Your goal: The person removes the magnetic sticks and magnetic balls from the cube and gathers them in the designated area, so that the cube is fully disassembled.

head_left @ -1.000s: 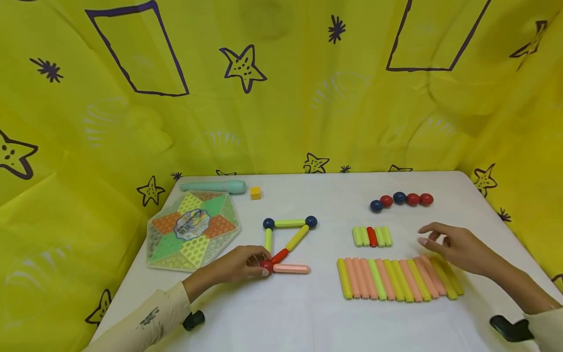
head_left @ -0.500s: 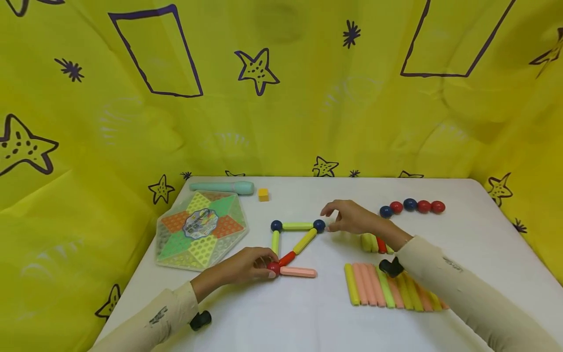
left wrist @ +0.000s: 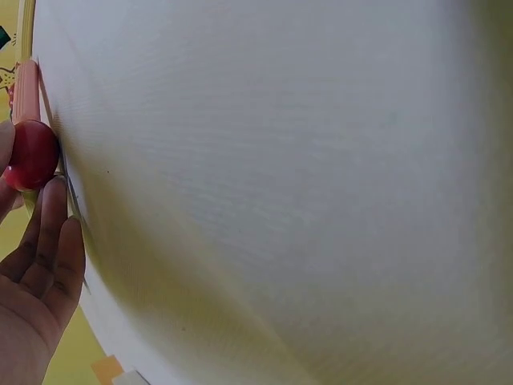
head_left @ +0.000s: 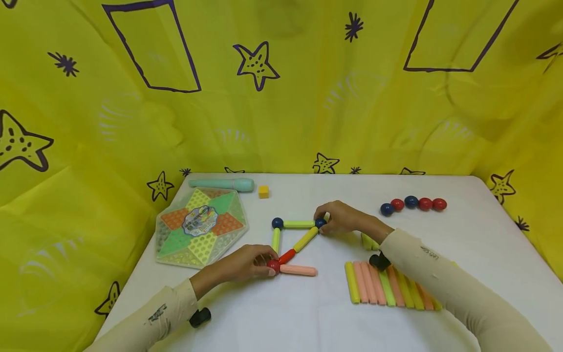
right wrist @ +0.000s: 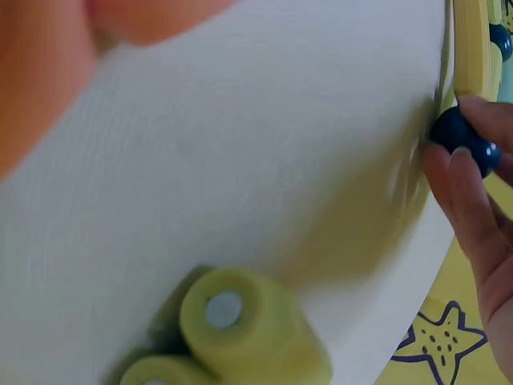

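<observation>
My left hand (head_left: 250,262) pinches a red ball (head_left: 272,265) at the near corner of a shape made of sticks and balls. In the left wrist view, thumb and fingers lie on either side of this red ball (left wrist: 34,155). My right hand (head_left: 343,216) pinches the blue ball (head_left: 320,223) at the far right corner; its wrist view shows the blue ball (right wrist: 457,130) between thumb and fingers. A green stick (head_left: 299,224) runs to another blue ball (head_left: 277,223). A yellow stick (head_left: 305,239) and short red stick (head_left: 287,256) form the diagonal. A pink stick (head_left: 299,270) points right from the red ball.
A row of long sticks (head_left: 369,283) lies right of the shape, partly under my right sleeve. Short green sticks (head_left: 368,241) show behind that arm. Several red and blue balls (head_left: 411,202) line the back right. A hexagonal game board (head_left: 200,227), green tube (head_left: 222,184) and yellow cube (head_left: 263,191) stand left.
My right hand has moved left from beside the long sticks to the far right blue ball and now pinches it. The left hand stays on the red ball. The head view has shifted slightly.
</observation>
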